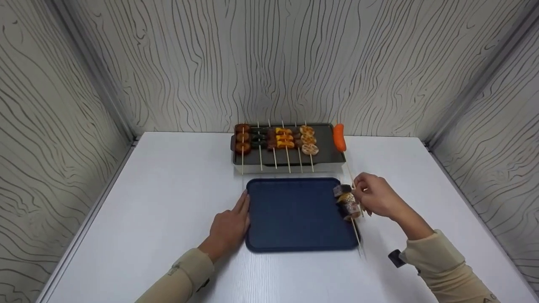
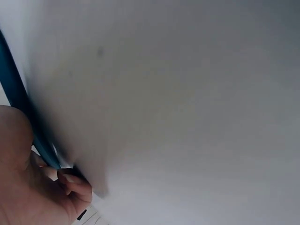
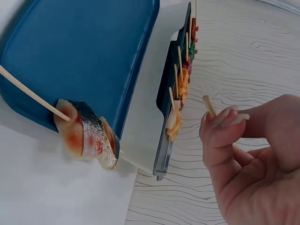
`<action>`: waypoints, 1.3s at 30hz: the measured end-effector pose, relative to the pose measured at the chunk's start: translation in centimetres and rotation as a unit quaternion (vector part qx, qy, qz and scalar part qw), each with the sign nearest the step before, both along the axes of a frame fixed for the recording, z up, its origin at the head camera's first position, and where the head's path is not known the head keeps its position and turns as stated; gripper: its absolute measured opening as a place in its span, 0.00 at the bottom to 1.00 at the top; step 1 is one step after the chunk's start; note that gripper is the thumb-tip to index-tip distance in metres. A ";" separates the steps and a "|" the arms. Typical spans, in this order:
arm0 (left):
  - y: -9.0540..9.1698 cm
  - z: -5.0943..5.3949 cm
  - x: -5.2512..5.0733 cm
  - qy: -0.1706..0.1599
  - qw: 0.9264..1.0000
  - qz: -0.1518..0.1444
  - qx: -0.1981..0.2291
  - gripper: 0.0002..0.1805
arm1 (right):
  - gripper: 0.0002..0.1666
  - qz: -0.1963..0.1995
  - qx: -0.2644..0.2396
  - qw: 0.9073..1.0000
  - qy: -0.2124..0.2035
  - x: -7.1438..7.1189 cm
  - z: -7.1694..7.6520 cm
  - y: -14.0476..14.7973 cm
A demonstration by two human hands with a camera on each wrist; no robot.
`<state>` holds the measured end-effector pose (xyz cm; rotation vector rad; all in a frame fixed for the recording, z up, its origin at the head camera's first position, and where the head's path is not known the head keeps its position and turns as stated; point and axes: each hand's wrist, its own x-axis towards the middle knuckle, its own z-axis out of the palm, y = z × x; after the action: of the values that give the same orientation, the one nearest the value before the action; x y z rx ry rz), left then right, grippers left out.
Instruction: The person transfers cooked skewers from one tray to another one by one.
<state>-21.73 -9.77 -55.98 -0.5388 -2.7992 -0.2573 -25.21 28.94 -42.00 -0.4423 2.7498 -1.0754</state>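
R hand (image 1: 377,195) pinches an orange sausage skewer (image 1: 339,138) by its lower stick (image 3: 209,106), sausage at grill's (image 1: 326,145) R end. L hand (image 1: 229,227), grip loose w/ fingers extended, touches blue tray's (image 1: 294,219) L edge; fish skewer (image 1: 348,206) lies across tray's R edge.

Wood-grain-patterned walls (image 1: 269,63) with grey corner strips (image 1: 93,78) stand behind and beside a white table (image 1: 168,181).
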 end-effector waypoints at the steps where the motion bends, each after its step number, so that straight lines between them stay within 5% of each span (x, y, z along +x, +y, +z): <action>1: 0.0 0.0 0.0 0.000 1.000 -0.001 0.006 0.27 | 0.08 0.002 -0.001 1.000 -0.002 0.4 0.0 0.0; 6: -0.1 -0.4 -0.2 0.016 1.000 -0.010 0.020 0.26 | 0.06 0.014 -0.008 1.000 -0.010 2.5 -0.4 0.1; 19: 0.0 0.2 0.1 -0.023 1.000 0.010 -0.008 0.28 | 0.06 0.015 0.000 0.999 -0.031 6.2 -2.5 0.8; 39: 0.0 -0.3 -0.2 -0.029 0.999 -0.001 0.016 0.29 | 0.02 0.006 0.021 0.996 -0.089 7.9 -7.4 0.7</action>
<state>-21.92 -9.77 -56.26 -0.5356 -2.8457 -0.3219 -17.35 29.63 -49.36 -0.3386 2.6056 -1.0000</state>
